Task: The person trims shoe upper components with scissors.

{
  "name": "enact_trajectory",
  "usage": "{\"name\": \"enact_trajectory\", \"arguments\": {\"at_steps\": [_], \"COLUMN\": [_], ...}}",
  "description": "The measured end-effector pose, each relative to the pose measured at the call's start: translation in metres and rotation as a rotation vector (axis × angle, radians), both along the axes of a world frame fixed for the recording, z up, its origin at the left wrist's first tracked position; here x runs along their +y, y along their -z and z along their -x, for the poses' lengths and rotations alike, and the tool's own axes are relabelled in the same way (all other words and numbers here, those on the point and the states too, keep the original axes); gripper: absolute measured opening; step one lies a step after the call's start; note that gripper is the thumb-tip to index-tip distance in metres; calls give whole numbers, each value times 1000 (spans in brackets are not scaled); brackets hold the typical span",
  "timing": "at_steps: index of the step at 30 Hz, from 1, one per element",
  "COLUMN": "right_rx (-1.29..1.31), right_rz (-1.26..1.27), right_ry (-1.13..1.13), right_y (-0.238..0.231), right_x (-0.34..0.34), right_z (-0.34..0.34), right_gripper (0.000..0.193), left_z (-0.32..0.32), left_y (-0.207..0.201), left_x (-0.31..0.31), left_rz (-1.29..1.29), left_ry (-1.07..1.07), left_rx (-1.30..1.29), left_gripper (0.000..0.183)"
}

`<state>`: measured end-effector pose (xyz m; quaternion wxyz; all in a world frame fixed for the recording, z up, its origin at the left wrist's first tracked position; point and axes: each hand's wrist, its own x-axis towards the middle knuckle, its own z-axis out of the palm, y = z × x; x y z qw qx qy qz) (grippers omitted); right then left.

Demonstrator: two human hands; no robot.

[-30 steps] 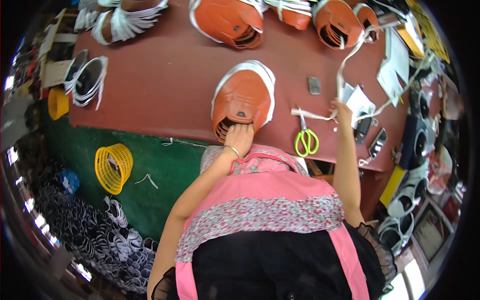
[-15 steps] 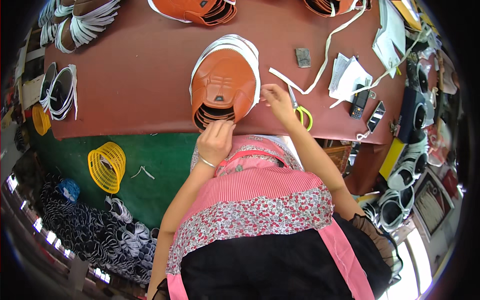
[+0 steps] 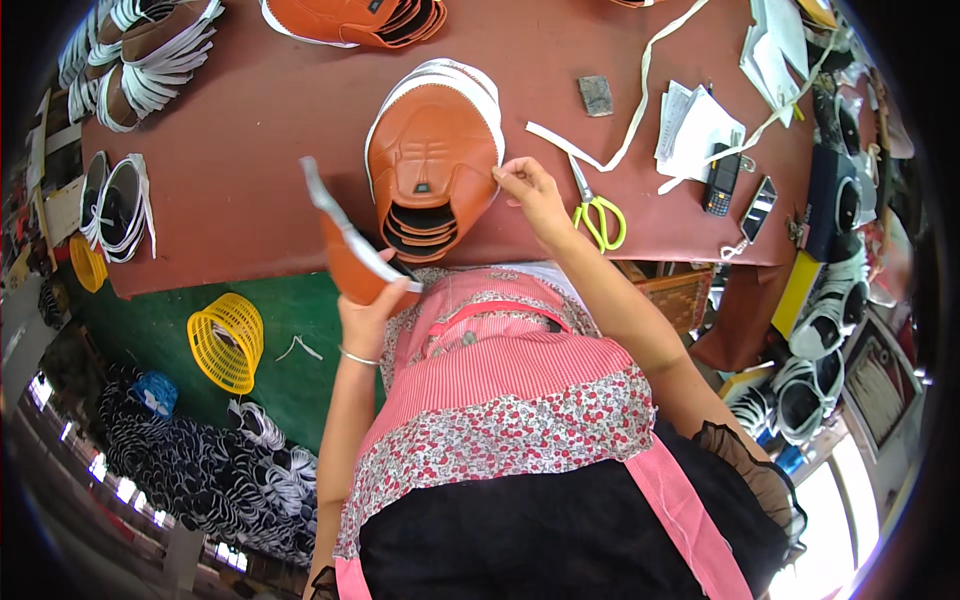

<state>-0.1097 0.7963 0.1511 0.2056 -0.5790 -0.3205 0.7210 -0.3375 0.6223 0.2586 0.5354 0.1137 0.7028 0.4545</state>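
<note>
One orange shoe upper (image 3: 350,260): tilting over the near edge of the maroon table (image 3: 250,190), just left of the orange stack (image 3: 430,150).
Left hand (image 3: 370,318): clamping thumb and fingers on that upper's near end.
Right hand (image 3: 530,190): holding fingertips close together at the stack's right edge; whether gripping it, cannot tell.
Orange stack: resting on the table, opening toward the wearer.
Scissors (image 3: 591,202): lying near the white strip (image 3: 645,80).

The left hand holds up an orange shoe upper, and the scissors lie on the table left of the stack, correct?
No: the head view shows the scissors right of the stack on the table. The left hand does hold up an orange shoe upper.
</note>
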Motion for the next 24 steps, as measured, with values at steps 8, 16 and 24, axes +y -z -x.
{"name": "enact_trajectory", "arguments": {"at_steps": [8,16,24], "right_rx": [-9,7,248], "right_rz": [-311,-22,-181], "right_ry": [43,-31,-77], "right_y": [-43,13,-60], "right_x": [-7,38,-8], "right_z": [29,6,49], "right_gripper": [16,27,14], "left_z": [-4,22,-12], "left_y": [7,0,15], "left_x": [-19,-38,-22], "left_rz": [52,-2,33], "left_ry": [-312,-279,86], "left_rx": [19,-147,128], "left_gripper": [38,58,42]}}
